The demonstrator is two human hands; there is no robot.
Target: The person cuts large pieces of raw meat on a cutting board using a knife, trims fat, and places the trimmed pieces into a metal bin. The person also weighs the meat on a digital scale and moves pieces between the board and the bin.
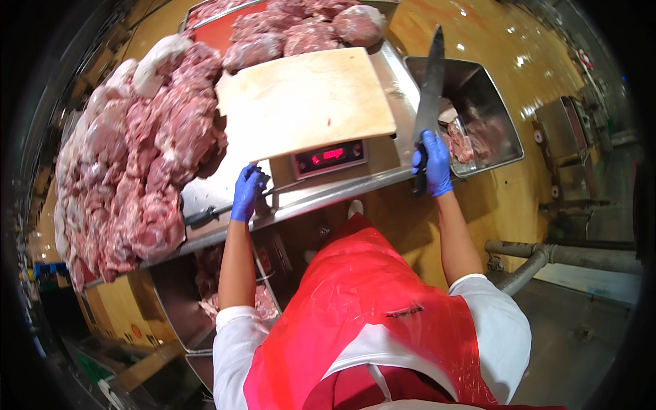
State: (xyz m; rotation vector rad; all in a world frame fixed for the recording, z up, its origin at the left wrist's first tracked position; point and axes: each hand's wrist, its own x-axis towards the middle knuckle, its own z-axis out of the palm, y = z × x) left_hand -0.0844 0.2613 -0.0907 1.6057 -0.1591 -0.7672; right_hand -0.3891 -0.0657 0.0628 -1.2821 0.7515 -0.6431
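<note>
My right hand (433,164), in a blue glove, is closed around the black handle of a large butcher knife (432,82). Its long wide blade points away from me, to the right of the cutting board (307,102). My left hand (247,193), also blue-gloved, is at the board's near left corner with its fingers curled closed. A small dark bit shows at its fingertips, too little to name. Beneath that hand a thin rod-like tool with a black handle (199,218) lies on the metal table (287,203).
Raw meat (137,157) is heaped along the table's left side, with more meat (301,31) behind the board. A digital scale display (329,158) glows red under the board's near edge. Metal bins with meat stand at right (509,137) and below left (184,321).
</note>
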